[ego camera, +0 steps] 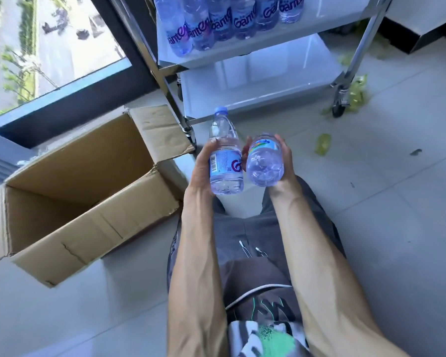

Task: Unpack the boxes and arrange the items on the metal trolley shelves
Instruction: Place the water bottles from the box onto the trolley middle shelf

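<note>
My left hand point(202, 164) grips a clear water bottle point(224, 150) with a blue cap, its cap pointing toward the metal trolley point(255, 81). My right hand point(285, 161) grips a second water bottle point(264, 163), its base turned toward the camera. Both bottles are held side by side above the floor, just in front of the trolley's bottom shelf. That bottom shelf is bare. The shelf above it carries a row of several bottles point(216, 24) with purple labels. An open cardboard box point(88, 197) lies to my left, its visible inside empty.
A floor-to-ceiling window point(49, 47) with a dark frame runs behind the box. Green plastic scraps point(322, 144) litter the tiled floor around the trolley's right castor point(339, 109). A white step or plinth point(428, 27) stands at the far right.
</note>
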